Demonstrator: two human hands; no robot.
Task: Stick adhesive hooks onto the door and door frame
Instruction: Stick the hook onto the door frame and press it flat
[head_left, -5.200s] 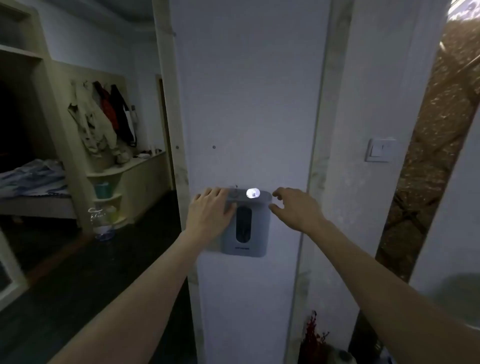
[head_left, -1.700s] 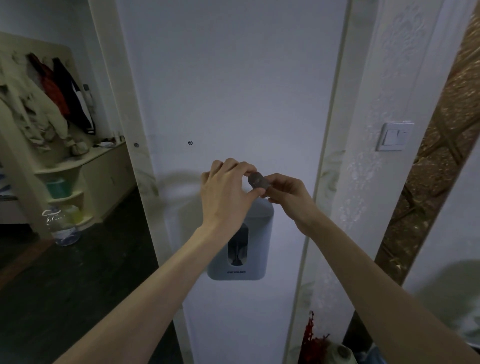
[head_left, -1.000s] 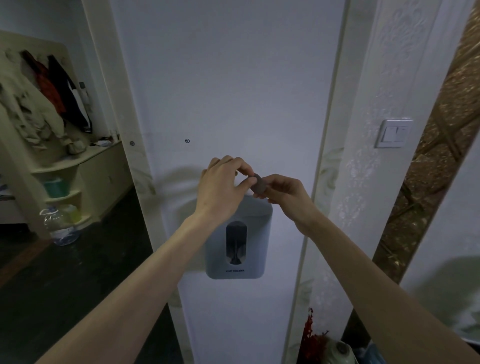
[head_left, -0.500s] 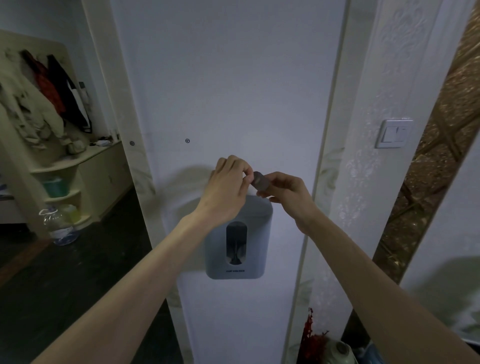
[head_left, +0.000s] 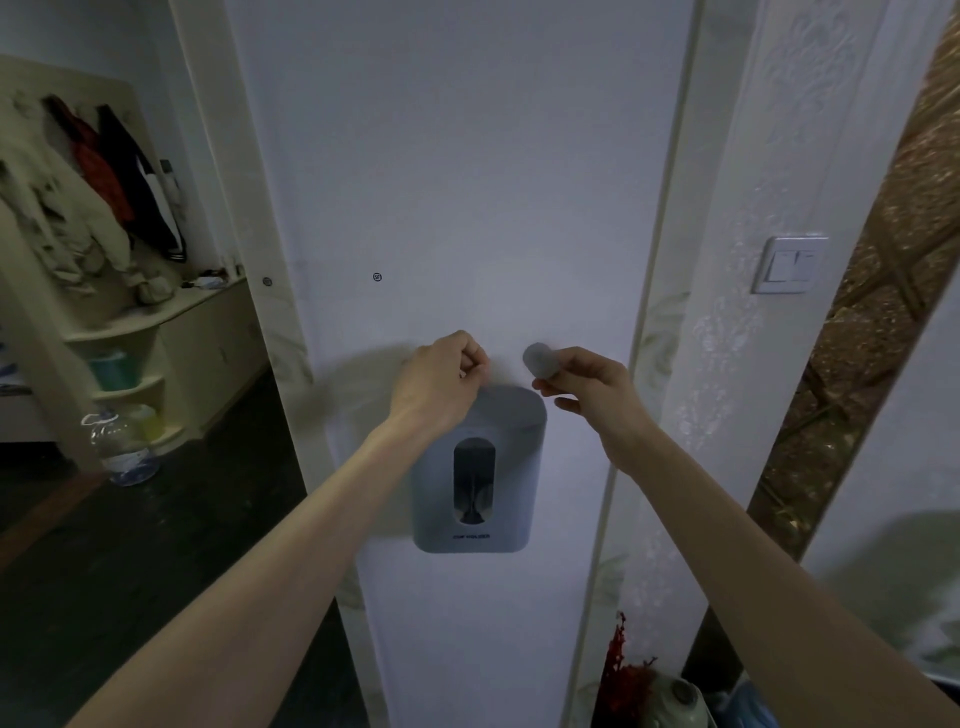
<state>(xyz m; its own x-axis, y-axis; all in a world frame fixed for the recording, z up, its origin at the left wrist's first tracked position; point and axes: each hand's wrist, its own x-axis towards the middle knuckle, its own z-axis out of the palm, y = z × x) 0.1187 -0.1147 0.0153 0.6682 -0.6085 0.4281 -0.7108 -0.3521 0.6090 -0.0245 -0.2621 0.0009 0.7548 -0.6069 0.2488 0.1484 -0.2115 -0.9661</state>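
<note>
A white door panel (head_left: 467, 182) fills the middle of the view, with the pale door frame (head_left: 670, 249) at its right. My right hand (head_left: 587, 384) pinches a small round grey adhesive hook (head_left: 539, 359) just in front of the door, above a grey cup holder (head_left: 480, 467) mounted on it. My left hand (head_left: 441, 379) is closed in a loose fist to the left of the hook, its fingertips pinched together; I cannot tell whether something thin lies between them. The two hands are apart.
A light switch (head_left: 789, 265) sits on the patterned wall to the right. Left of the door, an opening shows coats (head_left: 104, 176) on hooks, corner shelves (head_left: 124, 374) and a water bottle (head_left: 122, 447) on the dark floor. A red plant (head_left: 623, 670) stands below.
My hands were joined at the round hook half a second ago; now they have pulled apart, the right keeping the hook and the left drawn away to the left.
</note>
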